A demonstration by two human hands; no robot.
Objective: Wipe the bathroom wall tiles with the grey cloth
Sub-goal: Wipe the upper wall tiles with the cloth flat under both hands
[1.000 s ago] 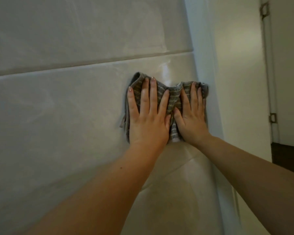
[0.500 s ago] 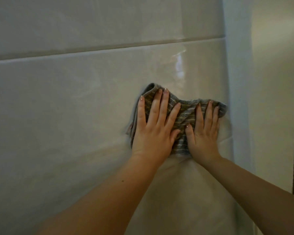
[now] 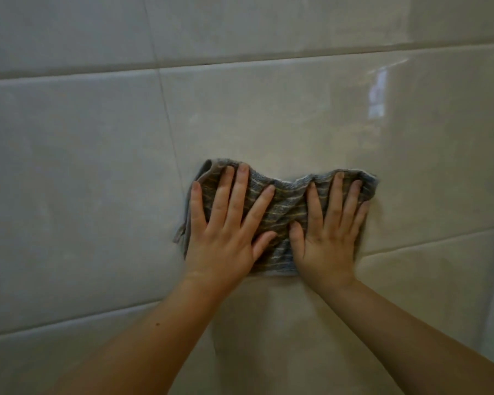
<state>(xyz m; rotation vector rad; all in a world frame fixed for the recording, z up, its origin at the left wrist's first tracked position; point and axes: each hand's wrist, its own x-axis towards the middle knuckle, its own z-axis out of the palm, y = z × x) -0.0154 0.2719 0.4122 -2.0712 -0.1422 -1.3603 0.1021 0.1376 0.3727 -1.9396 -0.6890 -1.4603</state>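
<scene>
- Two bare hands press flat on one grey cloth (image 3: pixel 286 208), side by side, against the wall tiles (image 3: pixel 83 172).
- The left hand (image 3: pixel 226 238) lies spread wide on the cloth's left half, its fingers (image 3: pixel 237 192) straight and fanned apart, pointing up the wall.
- Its little finger runs along the cloth's left edge, and its thumb (image 3: pixel 264 240) angles in toward the other hand.
- The right hand (image 3: pixel 328 243) covers the cloth's right half, also flat, with fingers (image 3: pixel 334 198) straight and slightly parted.
- The right thumb (image 3: pixel 295 233) points up, just beside the left thumb, with a strip of cloth showing between them.
- Neither hand curls round the fabric; both palms and fingers simply bear down on it.
- The cloth is striped with paler lines and bunched in folds, dipping at the middle of its top edge between the two hands.
- A small flap hangs loose at its lower left corner (image 3: pixel 178 238).
- It sits on the middle row of glossy pale tiles, just right of a vertical grout joint (image 3: pixel 170 129).
- A horizontal grout line (image 3: pixel 425 242) meets the cloth's right side near the right hand's outer edge.
- Another horizontal joint (image 3: pixel 240 62) runs well above the hands.
- A bright reflection (image 3: pixel 378 95) shines on the tile up to the right.
- Both forearms reach up from the bottom edge toward the cloth.
</scene>
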